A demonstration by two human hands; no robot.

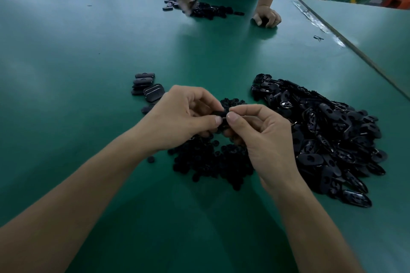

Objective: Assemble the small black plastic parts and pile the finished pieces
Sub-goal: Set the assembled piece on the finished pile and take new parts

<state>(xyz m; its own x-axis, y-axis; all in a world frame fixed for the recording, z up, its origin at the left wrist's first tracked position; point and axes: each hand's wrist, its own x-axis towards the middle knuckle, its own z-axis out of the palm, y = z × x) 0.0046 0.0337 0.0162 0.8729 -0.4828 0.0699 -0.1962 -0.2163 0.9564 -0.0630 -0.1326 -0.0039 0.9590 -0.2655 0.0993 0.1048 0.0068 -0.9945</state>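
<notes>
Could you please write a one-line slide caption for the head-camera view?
Left hand and right hand pinch a small black part over round pieces, oval shells heaped right, finished pieces stacked left.

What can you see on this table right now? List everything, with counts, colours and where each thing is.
table: one, green, under everything
oblong shells: large heap, too many to count, black, right of the hands
small round parts: heap, black, beneath the hands
finished pieces: a few, black, stacked left of the hands
far pile: one, black, across the table
other person's hands: two, far side, one on the table, one blurred over the far pile
held part: one, black, between both hands
left hand: one, pinches the held part
right hand: one, pinches the held part
</notes>
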